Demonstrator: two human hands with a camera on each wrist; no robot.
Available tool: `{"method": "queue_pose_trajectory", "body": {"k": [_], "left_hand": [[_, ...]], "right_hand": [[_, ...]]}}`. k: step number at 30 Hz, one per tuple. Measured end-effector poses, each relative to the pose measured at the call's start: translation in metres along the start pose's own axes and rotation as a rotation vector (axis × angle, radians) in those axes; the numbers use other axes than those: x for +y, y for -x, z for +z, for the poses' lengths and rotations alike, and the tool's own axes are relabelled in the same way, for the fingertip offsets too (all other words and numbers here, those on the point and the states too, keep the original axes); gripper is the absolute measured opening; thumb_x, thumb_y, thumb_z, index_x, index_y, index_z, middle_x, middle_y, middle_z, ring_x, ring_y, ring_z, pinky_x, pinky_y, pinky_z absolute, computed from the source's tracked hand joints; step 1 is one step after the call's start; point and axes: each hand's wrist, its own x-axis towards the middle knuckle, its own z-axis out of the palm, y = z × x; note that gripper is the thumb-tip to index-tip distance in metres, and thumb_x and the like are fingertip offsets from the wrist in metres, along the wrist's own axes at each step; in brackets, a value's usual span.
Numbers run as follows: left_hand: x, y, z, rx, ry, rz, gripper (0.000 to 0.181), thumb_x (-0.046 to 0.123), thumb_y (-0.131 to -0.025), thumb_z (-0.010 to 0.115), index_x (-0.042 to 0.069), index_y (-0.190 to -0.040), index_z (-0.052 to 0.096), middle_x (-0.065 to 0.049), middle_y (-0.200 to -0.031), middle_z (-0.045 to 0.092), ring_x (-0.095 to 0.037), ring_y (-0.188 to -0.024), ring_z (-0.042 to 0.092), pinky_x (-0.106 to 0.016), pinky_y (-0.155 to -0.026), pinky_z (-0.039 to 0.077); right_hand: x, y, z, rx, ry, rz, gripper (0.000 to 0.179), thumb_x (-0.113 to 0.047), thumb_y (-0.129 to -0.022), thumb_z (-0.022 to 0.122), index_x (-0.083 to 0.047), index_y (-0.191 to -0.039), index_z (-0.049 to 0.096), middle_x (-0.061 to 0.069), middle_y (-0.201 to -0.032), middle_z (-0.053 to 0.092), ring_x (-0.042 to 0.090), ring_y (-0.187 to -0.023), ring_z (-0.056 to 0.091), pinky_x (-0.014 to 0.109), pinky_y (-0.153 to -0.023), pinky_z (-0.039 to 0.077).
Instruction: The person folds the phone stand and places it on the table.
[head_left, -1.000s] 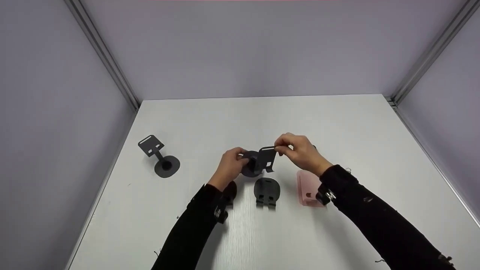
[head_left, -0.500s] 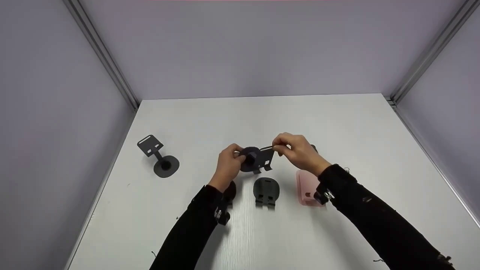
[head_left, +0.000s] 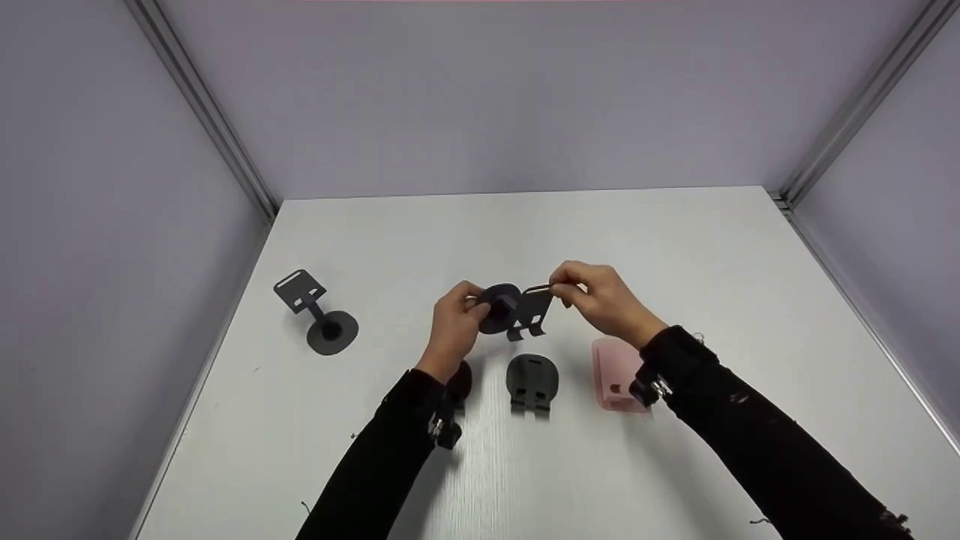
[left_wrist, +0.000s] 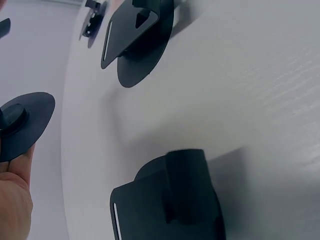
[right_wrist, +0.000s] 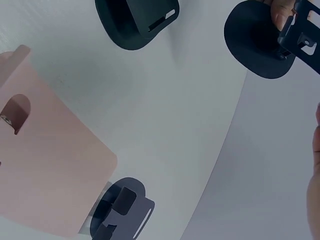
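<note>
Both hands hold a dark phone stand [head_left: 534, 306] above the middle of the table. My left hand [head_left: 454, 324] grips the rim of its round base [head_left: 493, 321], thumb on the near side. The top edge of its slotted plate is pinched between thumb and fingers of my right hand [head_left: 606, 301]. The plate is swung out from the base, with its two small hooks pointing down. In the right wrist view, the held stand's base [right_wrist: 252, 37] and part of its plate show at the upper right. Just below the hands lies a folded dark stand [head_left: 532, 381].
An unfolded dark stand [head_left: 332, 333] stands at the left. A pink stand [head_left: 613, 371] lies partly under the right wrist. Another stand [head_left: 460, 381] is mostly hidden by the left wrist. One more dark stand [right_wrist: 122, 210] lies beside the pink one. Walls enclose the table.
The held stand has risen slightly and moved away from me. Its base has tilted and now shows more of its face. Both hands keep their hold; the other stands have not moved.
</note>
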Motion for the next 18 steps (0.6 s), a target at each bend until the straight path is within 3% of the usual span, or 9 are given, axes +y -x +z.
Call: {"method": "queue_pose_trajectory", "body": {"k": [7,18], "left_hand": [[-0.0003,0.0012,-0.0006,0.005,0.014,0.032,0.008,-0.008,-0.095,0.061,-0.003,-0.101,0.063,-0.020,-0.089,0.076,-0.019,-0.081,0.074,-0.030,-0.072,0.060],[0.0017,0.0044,0.0004,0.005,0.005,0.093,0.008,-0.005,-0.096,0.063,-0.002,-0.103,0.065,-0.021,-0.091,0.076,-0.030,-0.089,0.076,-0.037,-0.080,0.058]], "right_hand": [[-0.0005,-0.0002,0.0011,-0.029,-0.008,0.034,0.006,-0.006,-0.099,0.066,-0.009,-0.095,0.070,0.000,-0.077,0.063,0.014,-0.071,0.058,0.026,-0.066,0.045],[0.0012,-0.0015,0.0006,-0.080,-0.069,0.145,0.007,-0.012,-0.101,0.065,-0.011,-0.097,0.070,0.000,-0.077,0.060,0.017,-0.072,0.056,0.027,-0.063,0.041]]}}
